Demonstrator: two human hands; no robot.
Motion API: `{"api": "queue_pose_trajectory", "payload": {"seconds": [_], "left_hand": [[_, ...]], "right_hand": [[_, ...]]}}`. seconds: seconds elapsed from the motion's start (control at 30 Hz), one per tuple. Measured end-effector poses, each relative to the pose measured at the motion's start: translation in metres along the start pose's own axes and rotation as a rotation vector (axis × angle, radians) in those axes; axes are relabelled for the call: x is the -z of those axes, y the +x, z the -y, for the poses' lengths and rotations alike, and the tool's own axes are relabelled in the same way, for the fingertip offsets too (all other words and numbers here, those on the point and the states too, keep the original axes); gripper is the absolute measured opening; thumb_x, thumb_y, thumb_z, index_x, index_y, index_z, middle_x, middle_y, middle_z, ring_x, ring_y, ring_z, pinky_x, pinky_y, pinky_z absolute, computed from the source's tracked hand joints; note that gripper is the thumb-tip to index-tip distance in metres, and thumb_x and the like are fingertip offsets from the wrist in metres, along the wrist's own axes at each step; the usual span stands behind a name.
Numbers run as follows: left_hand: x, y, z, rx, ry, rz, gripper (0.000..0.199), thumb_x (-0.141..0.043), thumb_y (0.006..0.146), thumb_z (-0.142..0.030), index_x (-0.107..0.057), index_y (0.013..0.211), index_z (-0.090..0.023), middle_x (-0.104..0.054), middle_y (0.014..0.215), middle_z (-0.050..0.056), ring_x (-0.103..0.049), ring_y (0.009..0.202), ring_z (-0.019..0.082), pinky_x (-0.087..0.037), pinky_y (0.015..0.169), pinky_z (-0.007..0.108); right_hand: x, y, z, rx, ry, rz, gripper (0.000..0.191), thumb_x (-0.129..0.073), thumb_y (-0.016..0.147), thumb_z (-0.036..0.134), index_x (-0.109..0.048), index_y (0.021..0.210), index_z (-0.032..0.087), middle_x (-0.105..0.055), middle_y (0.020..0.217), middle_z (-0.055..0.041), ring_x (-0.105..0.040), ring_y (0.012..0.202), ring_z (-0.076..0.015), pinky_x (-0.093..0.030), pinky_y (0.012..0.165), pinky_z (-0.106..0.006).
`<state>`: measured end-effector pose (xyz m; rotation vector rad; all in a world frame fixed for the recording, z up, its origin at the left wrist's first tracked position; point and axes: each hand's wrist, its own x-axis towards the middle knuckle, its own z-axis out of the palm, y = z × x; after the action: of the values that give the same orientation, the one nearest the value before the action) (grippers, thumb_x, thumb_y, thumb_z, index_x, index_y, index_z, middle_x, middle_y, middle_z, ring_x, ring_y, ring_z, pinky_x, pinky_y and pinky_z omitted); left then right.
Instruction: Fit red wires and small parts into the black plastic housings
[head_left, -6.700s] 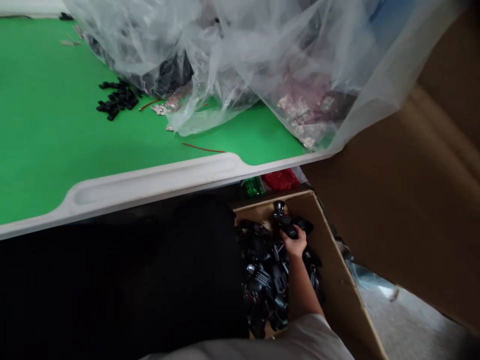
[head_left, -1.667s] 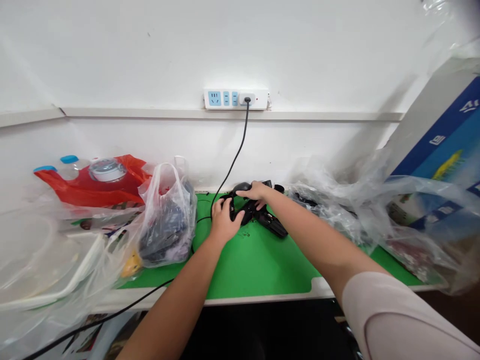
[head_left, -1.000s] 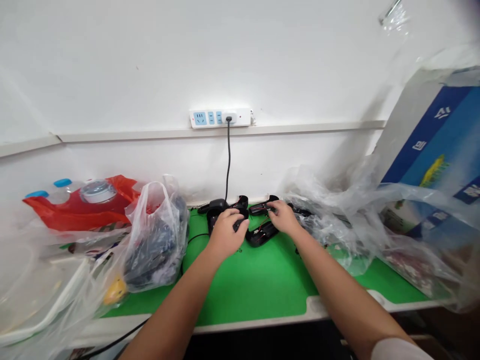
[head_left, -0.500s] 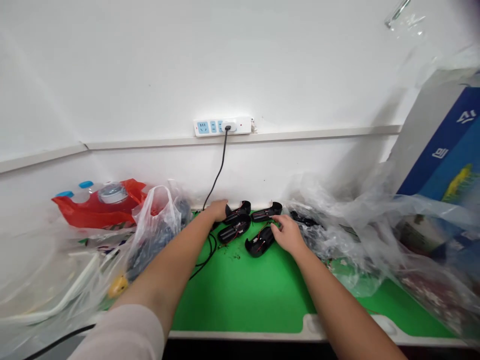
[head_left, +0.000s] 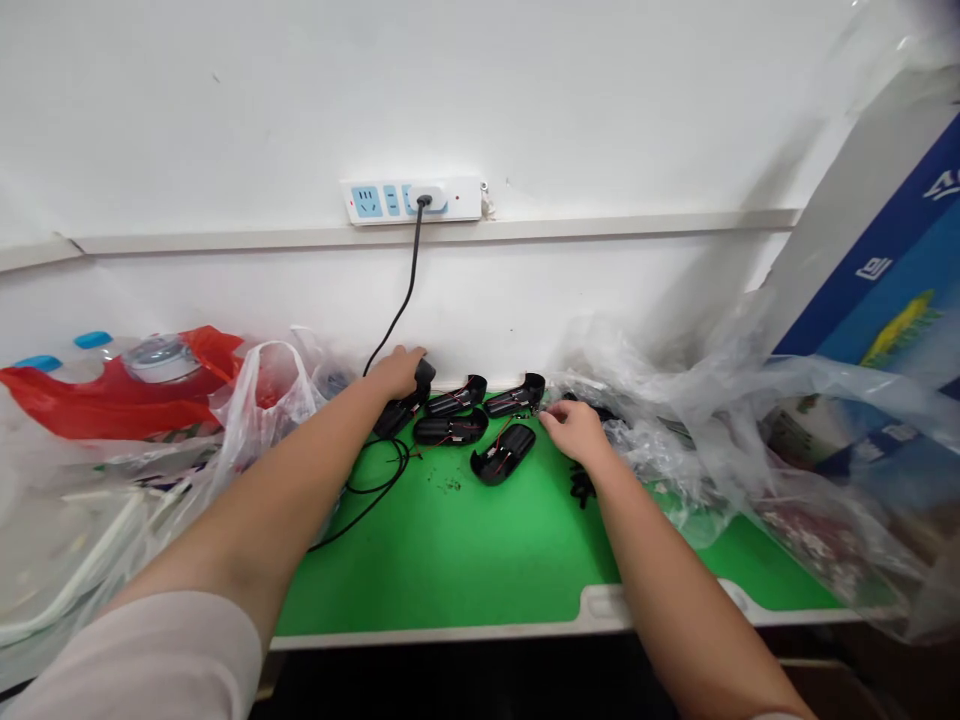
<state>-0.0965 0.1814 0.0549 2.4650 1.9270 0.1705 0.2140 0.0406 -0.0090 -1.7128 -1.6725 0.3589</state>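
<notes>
Counting four black shells [head_left: 450, 430] lying open with red wires on the green mat [head_left: 450, 560] at centre, and a fifth shell [head_left: 397, 416] closed under our left hand [head_left: 397, 372], arm stretched toward upper left. More black parts [head_left: 581, 486] remain by the plastic sheet [head_left: 675, 440]. Our right hand [head_left: 574, 430], fingers loosely apart, holds nothing visible. A black cable [head_left: 375, 480] coils beside the left forearm.

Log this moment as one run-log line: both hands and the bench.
left hand: on black plastic housing | right hand: nearest red-wired black housing, by plastic sheeting | bench: green mat, black cable
</notes>
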Motion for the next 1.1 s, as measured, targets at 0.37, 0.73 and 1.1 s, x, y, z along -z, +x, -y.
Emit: {"api": "queue_pose_trajectory", "payload": {"seconds": [0.37,0.73,1.1], "left_hand": [[0.04,-0.04,-0.053,0.142,-0.283,-0.297,0.06,-0.06,0.061,-0.013,-0.043,0.117,-0.024,-0.049,0.109,0.01,-0.057,0.097,0.027,-0.048,0.084,0.041],[0.006,-0.129,-0.183,0.219,-2.085,0.374,0.025,-0.05,0.051,-0.014,-0.051,0.076,-0.014,-0.061,0.076,0.009,-0.064,0.086,0.027,-0.052,0.082,0.05],[-0.031,-0.143,-0.181,0.036,-2.174,0.511,0.037,-0.061,0.068,-0.008,-0.053,0.103,-0.018,-0.064,0.107,0.01,-0.061,0.102,0.031,-0.05,0.085,0.053]], "right_hand": [[-0.028,-0.02,0.022,-0.2,0.516,0.424,0.017,-0.063,0.076,0.022,-0.063,0.089,0.012,-0.065,0.06,-0.0035,-0.062,0.049,-0.0156,-0.05,0.046,-0.025],[0.005,-0.006,0.006,-0.267,0.554,0.397,0.018,-0.05,0.07,0.007,-0.065,0.076,0.014,-0.062,0.054,-0.0024,-0.061,0.05,-0.017,-0.052,0.053,-0.028],[0.039,-0.005,-0.007,-0.075,-0.114,0.43,0.017,-0.049,0.07,0.013,-0.066,0.065,0.015,-0.062,0.052,-0.0053,-0.053,0.045,-0.0152,-0.036,0.048,-0.024]]}}
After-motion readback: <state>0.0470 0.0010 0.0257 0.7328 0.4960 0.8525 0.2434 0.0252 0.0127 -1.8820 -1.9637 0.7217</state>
